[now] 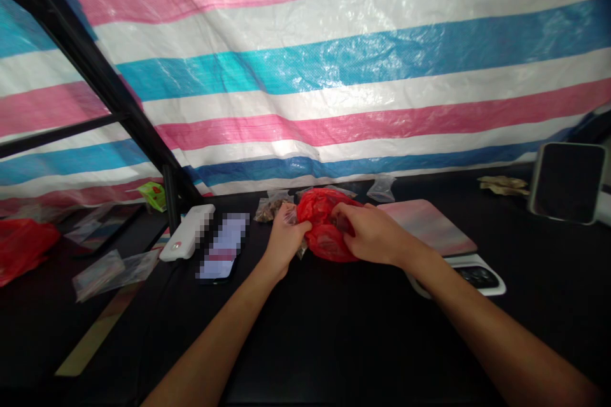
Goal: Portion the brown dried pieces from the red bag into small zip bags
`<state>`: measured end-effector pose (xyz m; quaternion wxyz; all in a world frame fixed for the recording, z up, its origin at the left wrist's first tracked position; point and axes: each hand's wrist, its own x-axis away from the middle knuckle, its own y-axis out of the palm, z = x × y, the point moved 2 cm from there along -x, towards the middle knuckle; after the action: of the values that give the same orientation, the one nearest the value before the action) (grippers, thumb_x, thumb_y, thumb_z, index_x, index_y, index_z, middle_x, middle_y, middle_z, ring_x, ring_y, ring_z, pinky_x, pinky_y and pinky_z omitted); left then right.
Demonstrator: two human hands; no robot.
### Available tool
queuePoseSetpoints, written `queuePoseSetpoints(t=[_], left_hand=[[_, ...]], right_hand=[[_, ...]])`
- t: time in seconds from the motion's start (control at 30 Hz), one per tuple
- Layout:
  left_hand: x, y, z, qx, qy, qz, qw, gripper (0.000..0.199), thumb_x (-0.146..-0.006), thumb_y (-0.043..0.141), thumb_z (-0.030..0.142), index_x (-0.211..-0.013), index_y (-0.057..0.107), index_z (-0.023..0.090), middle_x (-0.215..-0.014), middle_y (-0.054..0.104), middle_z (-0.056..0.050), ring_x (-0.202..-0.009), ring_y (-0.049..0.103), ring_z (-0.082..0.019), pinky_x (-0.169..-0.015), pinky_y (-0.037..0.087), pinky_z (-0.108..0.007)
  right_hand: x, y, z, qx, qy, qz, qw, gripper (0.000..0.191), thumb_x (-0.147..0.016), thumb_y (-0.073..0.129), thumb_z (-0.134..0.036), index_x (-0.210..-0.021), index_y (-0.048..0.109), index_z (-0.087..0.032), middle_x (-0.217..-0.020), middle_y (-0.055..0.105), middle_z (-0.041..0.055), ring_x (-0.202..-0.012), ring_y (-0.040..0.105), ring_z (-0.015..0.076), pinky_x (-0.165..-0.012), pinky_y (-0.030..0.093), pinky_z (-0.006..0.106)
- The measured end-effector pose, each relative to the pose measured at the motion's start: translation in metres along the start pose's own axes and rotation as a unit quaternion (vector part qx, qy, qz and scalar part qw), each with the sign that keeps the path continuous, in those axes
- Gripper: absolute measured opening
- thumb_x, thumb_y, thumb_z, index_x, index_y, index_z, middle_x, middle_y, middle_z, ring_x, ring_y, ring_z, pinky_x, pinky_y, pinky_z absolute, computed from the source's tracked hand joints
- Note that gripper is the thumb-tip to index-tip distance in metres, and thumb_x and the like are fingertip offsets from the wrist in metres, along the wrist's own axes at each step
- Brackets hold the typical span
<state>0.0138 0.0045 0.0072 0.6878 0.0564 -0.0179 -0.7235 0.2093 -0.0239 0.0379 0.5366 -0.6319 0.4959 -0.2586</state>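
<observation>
While left hand (282, 240) and right hand (371, 234) grip a red bag (328, 245), pouches (267, 209) behind, lit phone (223, 248) left, pink pad (432, 224) right

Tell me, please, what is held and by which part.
Red plastic bag: left hand holds its left edge; right hand is at its right side, hold unclear.
</observation>
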Motion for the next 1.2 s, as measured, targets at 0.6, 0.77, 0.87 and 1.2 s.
queuePoseSetpoints(t=[0.6,0.77,0.87,1.2], left_hand=[[0.011,0.010,-0.001,-0.172,0.176,-0.071,0.967,0.017,-0.080,0.073,0.015,-0.094,0.063,0.019,-0.090,0.070,-0.001,-0.080,0.064,-0.017,-0.074,0.049,-0.027],[0.014,0.012,0.001,-0.182,0.171,-0.064,0.966,0.013,-0.084,0.073,0.023,-0.094,0.067,0.019,-0.093,0.073,-0.003,-0.087,0.067,-0.019,-0.079,0.051,-0.029],[0.013,0.011,-0.003,-0.175,0.153,-0.067,0.970,0.017,-0.083,0.075,0.026,-0.096,0.068,0.018,-0.094,0.074,-0.003,-0.085,0.068,-0.019,-0.078,0.052,-0.029],[0.013,0.015,-0.004,-0.124,0.146,-0.079,0.978,0.024,-0.083,0.078,0.027,-0.103,0.066,0.019,-0.099,0.070,-0.004,-0.088,0.065,-0.017,-0.080,0.052,-0.030]], right_hand=[[0.003,-0.016,-0.038,-0.109,-0.175,0.139,0.969,0.058,-0.090,0.056,-0.005,-0.141,0.058,-0.033,-0.130,0.065,0.0063,-0.125,0.058,0.0265,-0.109,0.048,0.046],[0.002,-0.013,-0.038,-0.030,-0.188,0.134,0.973,0.071,-0.087,0.054,0.000,-0.149,0.054,-0.035,-0.130,0.063,0.0081,-0.124,0.057,0.0292,-0.104,0.050,0.048],[0.002,-0.013,-0.035,-0.030,-0.173,0.126,0.976,0.069,-0.091,0.053,-0.006,-0.155,0.045,-0.030,-0.136,0.063,0.0099,-0.126,0.058,0.0297,-0.106,0.049,0.051],[0.002,-0.020,-0.029,-0.074,-0.162,0.154,0.972,0.044,-0.096,0.051,-0.014,-0.136,0.061,-0.030,-0.137,0.066,0.0072,-0.127,0.059,0.0282,-0.109,0.046,0.047]])
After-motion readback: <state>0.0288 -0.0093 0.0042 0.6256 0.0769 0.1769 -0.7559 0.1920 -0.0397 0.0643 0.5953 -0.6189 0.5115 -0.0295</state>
